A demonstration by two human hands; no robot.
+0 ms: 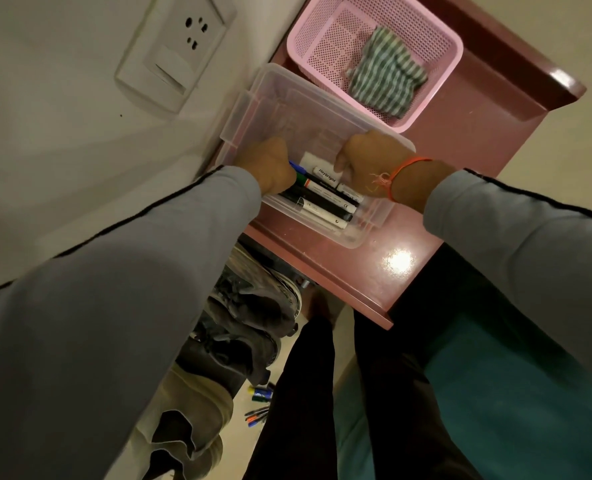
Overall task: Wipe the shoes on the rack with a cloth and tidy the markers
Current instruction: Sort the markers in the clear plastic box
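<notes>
A clear plastic box [363, 233] stands on the maroon rack top [453, 161]. Several markers [325, 200] lie side by side inside it, black and white barrels with blue and green caps at their left ends. My left hand [270, 166] reaches into the box and curls over the capped ends of the markers. My right hand [374, 161], with an orange thread at the wrist, is also in the box, fingers down on the markers' right side; its fingertips are hidden. A striped green-and-white cloth [388, 77] lies in a pink mesh basket [436, 29]. Grey shoes [253, 299] sit on the shelves below.
A wall with a white socket plate [173, 53] is close on the left. Tan boots [190, 403] stand lower down. A few pens and a small bottle [260, 403] lie on the floor. My dark trouser legs [322, 393] and a teal surface [516, 410] fill the lower right.
</notes>
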